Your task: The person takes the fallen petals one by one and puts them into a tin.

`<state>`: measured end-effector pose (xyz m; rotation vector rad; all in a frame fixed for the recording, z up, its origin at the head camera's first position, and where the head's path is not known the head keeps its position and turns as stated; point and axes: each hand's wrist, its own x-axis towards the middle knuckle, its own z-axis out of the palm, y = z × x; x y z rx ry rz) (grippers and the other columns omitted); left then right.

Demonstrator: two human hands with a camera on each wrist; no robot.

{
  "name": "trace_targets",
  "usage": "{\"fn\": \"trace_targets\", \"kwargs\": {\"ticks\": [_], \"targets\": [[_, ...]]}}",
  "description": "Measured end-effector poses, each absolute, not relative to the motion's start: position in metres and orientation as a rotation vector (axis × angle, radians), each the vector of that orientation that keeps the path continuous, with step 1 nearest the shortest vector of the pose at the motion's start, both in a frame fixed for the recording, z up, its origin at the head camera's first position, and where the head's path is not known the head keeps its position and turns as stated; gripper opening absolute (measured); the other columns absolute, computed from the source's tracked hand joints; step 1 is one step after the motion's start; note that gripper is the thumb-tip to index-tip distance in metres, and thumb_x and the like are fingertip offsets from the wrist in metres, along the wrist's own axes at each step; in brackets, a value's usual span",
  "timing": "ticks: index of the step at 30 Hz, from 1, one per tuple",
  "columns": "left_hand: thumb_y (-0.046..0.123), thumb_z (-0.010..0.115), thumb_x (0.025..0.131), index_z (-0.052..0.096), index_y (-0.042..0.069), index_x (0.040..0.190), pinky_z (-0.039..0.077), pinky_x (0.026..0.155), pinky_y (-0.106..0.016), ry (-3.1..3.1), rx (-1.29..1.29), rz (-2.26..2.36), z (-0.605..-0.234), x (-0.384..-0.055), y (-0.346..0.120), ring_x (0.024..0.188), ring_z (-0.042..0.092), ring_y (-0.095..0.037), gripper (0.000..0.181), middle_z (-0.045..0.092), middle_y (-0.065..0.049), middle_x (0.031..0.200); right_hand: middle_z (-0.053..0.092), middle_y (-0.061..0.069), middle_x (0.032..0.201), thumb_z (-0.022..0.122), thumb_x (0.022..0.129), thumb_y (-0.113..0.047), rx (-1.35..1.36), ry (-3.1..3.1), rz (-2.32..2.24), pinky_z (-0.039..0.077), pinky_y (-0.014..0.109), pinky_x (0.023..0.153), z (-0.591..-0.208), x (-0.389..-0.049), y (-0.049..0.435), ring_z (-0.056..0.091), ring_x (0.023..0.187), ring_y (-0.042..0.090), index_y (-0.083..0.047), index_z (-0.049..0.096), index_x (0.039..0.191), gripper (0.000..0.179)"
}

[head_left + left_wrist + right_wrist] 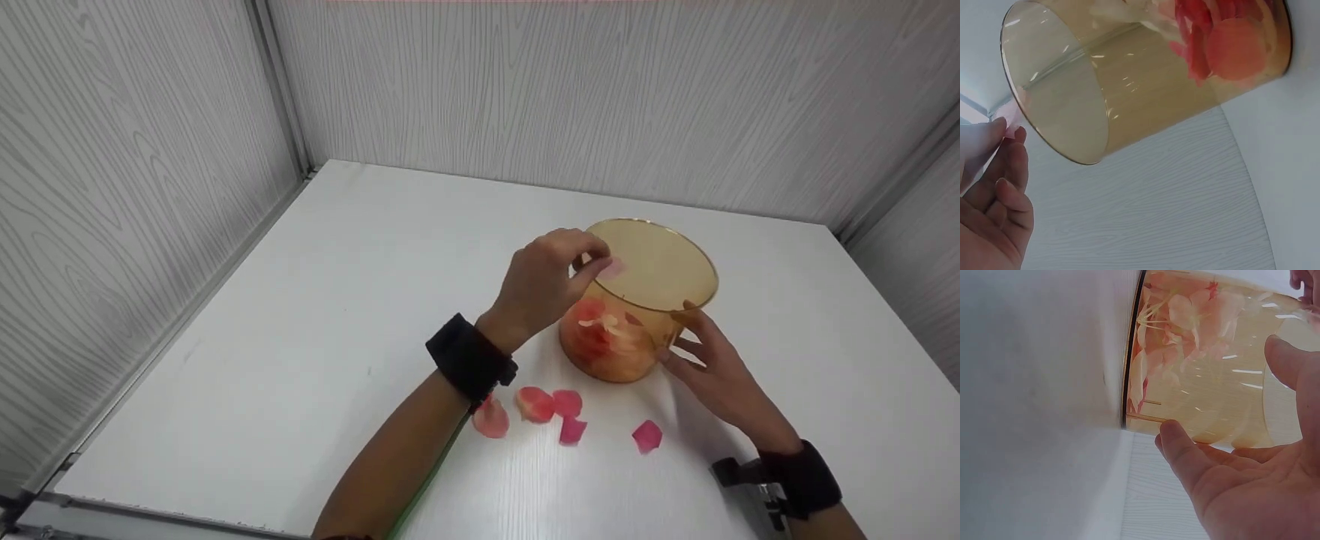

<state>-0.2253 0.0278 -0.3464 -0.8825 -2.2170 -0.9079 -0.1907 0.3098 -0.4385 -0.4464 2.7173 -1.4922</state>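
A see-through amber container (660, 270) stands upright on the table, wide-mouthed, with red, pink and pale petals (1235, 50) in its lower part. My left hand (544, 281) is at the left side of its rim, pinching a pale pink petal (1010, 115) between thumb and fingertips. On the opposite side, my right hand (712, 379) holds the container, thumb and fingers spread around its wall (1213, 399). Several loose petals (535, 405) lie on the table in front, and one dark pink petal (646, 436) sits apart to the right.
Beneath my left forearm a green stem (431, 484) shows in part. The white table (300, 315) meets wood-grain panels (525, 90) at the back and at both sides. A metal-edged rim (172, 514) runs along the table's front left.
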Motion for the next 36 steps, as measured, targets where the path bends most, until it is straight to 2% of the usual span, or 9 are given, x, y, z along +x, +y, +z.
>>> {"fn": "trace_targets", "kwargs": {"ticks": [10,20,24,31,34,36], "targets": [[0.02,0.07,0.099,0.077,0.008,0.107,0.059,0.081,-0.021,-2.39,-0.969,-0.884,-0.341,-0.228,0.021,0.091,0.07,-0.016,0.016,0.076,-0.006,0.105,0.033,0.017,0.165,0.068,0.101,-0.029,-0.449,2.724,-1.479,0.048,0.009,0.095,-0.436,-0.193,0.308,0.05,0.142,0.044,-0.011,0.017,0.163,0.082],[0.021,0.068,0.1,0.076,0.01,0.107,0.057,0.077,-0.03,-2.749,-0.856,-0.839,-0.328,-0.233,-0.013,0.092,0.063,-0.021,0.015,0.073,-0.007,0.101,0.033,0.017,0.165,0.068,0.101,-0.027,-0.464,2.721,-1.477,0.048,0.01,0.096,-0.437,-0.194,0.307,0.05,0.142,0.044,-0.011,0.014,0.164,0.085],[0.02,0.07,0.098,0.076,0.011,0.104,0.055,0.075,-0.031,-3.002,-0.806,-0.769,-0.328,-0.235,-0.025,0.087,0.062,-0.018,0.012,0.072,-0.005,0.096,0.032,0.019,0.165,0.068,0.101,-0.024,-0.477,2.705,-1.495,0.047,0.01,0.097,-0.435,-0.194,0.306,0.049,0.143,0.046,-0.01,0.012,0.165,0.086],[0.021,0.081,0.089,0.078,0.014,0.087,0.057,0.062,-0.033,-3.463,-0.758,-0.581,-0.347,-0.23,-0.016,0.07,0.067,-0.023,0.008,0.076,-0.01,0.082,0.033,0.02,0.164,0.068,0.101,-0.023,-0.485,2.722,-1.488,0.047,0.009,0.096,-0.436,-0.194,0.308,0.049,0.142,0.047,-0.01,0.01,0.166,0.088],[0.021,0.084,0.086,0.076,0.015,0.081,0.054,0.056,-0.031,-3.561,-0.755,-0.551,-0.358,-0.226,-0.005,0.065,0.066,-0.022,0.012,0.072,-0.007,0.075,0.034,0.02,0.164,0.068,0.101,-0.024,-0.484,2.724,-1.487,0.048,0.01,0.096,-0.437,-0.194,0.307,0.05,0.141,0.047,-0.009,0.01,0.166,0.088],[0.018,0.086,0.083,0.073,0.013,0.082,0.052,0.053,-0.03,-3.6,-0.723,-0.623,-0.365,-0.224,0.001,0.06,0.062,-0.021,0.013,0.068,-0.006,0.072,0.034,0.019,0.164,0.068,0.101,-0.025,-0.482,2.725,-1.482,0.048,0.01,0.096,-0.438,-0.193,0.307,0.05,0.141,0.047,-0.01,0.011,0.166,0.088]]}}
